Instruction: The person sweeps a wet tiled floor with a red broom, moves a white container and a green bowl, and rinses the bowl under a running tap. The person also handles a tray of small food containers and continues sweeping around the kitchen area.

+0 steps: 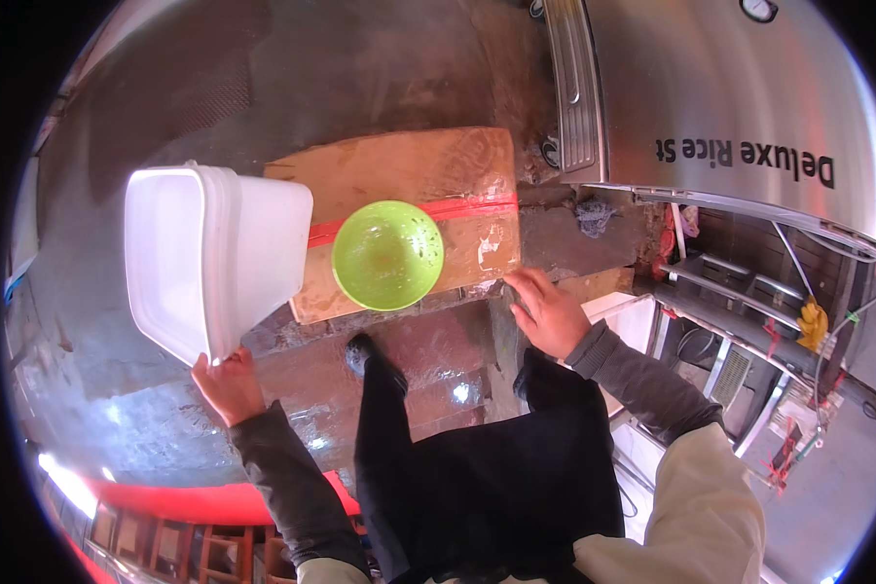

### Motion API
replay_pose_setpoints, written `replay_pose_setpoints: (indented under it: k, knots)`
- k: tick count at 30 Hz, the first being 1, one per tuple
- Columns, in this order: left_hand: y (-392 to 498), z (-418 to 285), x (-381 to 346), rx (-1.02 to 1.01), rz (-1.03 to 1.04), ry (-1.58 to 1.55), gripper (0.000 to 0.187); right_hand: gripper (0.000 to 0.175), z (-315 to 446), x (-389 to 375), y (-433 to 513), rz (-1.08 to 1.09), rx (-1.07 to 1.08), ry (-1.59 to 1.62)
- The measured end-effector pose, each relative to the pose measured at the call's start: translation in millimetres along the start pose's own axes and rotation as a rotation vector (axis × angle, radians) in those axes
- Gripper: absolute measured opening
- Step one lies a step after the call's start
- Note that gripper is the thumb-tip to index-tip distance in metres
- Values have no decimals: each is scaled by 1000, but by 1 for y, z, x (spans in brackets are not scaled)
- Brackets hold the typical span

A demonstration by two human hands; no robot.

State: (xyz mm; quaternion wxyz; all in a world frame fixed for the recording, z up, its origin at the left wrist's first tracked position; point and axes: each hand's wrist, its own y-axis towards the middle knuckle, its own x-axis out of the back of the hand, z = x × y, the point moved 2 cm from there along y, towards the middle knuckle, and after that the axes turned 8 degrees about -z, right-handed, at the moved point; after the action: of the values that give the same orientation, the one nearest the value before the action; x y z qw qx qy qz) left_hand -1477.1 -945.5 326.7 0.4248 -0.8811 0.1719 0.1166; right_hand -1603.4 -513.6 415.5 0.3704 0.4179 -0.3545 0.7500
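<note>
My left hand (230,383) grips the lower rim corner of a white rectangular plastic bucket (266,244), which is tipped on its side with its mouth facing left. Right of the bucket, a light-green bowl (388,255) with drops of liquid in it appears over a flattened cardboard sheet (409,164) with red tape across it. I cannot tell what supports the bowl. My right hand (547,310) is at the cardboard's lower right corner, fingers apart, with nothing visible in it.
A stainless steel cabinet (701,95) with lettering stands at the upper right, a metal step at its side. Below it are a metal frame (730,292) with cables and a yellow glove (812,323). The brick floor (438,350) around my feet looks wet.
</note>
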Motion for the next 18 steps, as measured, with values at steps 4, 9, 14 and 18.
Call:
replay_pose_setpoints:
  k: [4,9,14,18]
  knots:
    - [-23,-66,36,-14,-55,65,43,40,63,15,-4,31,-42,112]
    - [-45,-139,92,-109,-113,198,40,40,114,28,12,29,-34,102]
    - [-45,-215,134,-69,-338,386,43,42,153,38,56,20,9,107]
    - [-46,-264,138,-122,-397,471,44,44,216,38,117,-107,202,140]
